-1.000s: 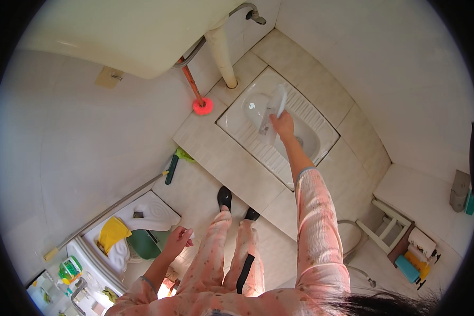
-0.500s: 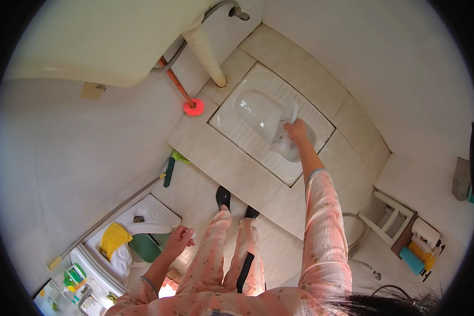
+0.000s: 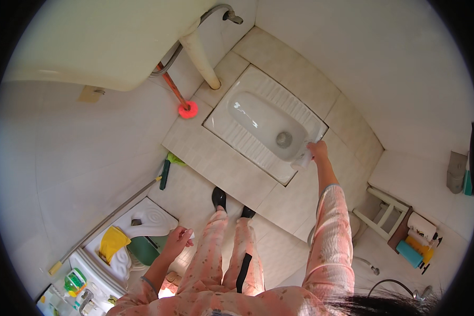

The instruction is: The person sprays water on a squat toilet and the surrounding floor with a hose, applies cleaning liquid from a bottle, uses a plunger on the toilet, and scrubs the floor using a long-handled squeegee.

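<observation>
My right hand point(image 3: 318, 151) reaches out over the near right end of the white squat toilet point(image 3: 237, 139), closed on a whitish plastic bottle point(image 3: 302, 159). The bottle is tilted, and my fingers hide part of it. Below it lies the rim of the bowl, with the round drain point(image 3: 284, 139) in plain sight beside it. Bent close to my body, my left hand point(image 3: 179, 240) is closed, and a small white piece point(image 3: 191, 235) shows at its fingertips; its kind is too small to make out.
A red-headed brush point(image 3: 188, 109) leans beside the pipe point(image 3: 201, 58). The toilet sits on a raised tiled step point(image 3: 221, 176). At left, a long-handled squeegee point(image 3: 165, 174) lies near a washbasin with a yellow cloth point(image 3: 113, 241). A white rack point(image 3: 387, 210) stands at right.
My right hand has carried the bottle right and slightly down, from above the drain to the toilet's end, uncovering the drain. My left hand stays nearly still.
</observation>
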{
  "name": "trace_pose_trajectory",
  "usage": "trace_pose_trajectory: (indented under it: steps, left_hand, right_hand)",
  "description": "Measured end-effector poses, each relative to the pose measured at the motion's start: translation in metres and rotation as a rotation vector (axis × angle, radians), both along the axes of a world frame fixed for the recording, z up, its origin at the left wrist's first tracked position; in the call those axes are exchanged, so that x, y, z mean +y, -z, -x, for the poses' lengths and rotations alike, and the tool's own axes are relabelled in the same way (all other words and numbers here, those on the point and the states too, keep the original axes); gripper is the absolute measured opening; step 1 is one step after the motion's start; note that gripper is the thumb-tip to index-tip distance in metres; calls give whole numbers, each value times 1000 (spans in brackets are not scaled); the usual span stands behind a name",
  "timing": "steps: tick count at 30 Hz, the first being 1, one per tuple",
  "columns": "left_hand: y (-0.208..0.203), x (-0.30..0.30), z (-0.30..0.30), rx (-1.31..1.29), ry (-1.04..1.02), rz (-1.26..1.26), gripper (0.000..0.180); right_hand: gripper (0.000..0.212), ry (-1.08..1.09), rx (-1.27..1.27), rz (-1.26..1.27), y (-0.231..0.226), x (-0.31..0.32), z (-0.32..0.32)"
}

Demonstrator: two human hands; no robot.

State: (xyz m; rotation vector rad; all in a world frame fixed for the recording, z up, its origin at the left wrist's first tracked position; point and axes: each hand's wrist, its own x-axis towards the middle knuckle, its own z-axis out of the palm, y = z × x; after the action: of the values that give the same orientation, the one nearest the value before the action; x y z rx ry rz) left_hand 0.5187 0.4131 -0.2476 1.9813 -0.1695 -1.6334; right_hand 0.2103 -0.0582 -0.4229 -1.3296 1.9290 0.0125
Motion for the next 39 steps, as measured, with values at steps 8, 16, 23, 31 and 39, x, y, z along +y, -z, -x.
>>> trace_pose_trajectory:
  steps: [8,16,23,31,39]
  left_hand:
    - [-5,4,-6,-31,27,-33,23]
    - [-6,7,-5,-15,-39,-16,27]
    - [-6,0,6,8,-6,38,26]
    - [-3,5,14,-1,64,4,26]
    - [3,13,27,-6,102,-32,27]
  right_hand:
    - [36,-319,-293,169,-41,-65,-156]
    - [33,-64,-247,148,-44,-99,-124]
    - [39,218,-210,85,-14,-43,30]
    - [34,328,-153,-4,28,120,136]
    - [39,-77,-92,-137,90,237,35]
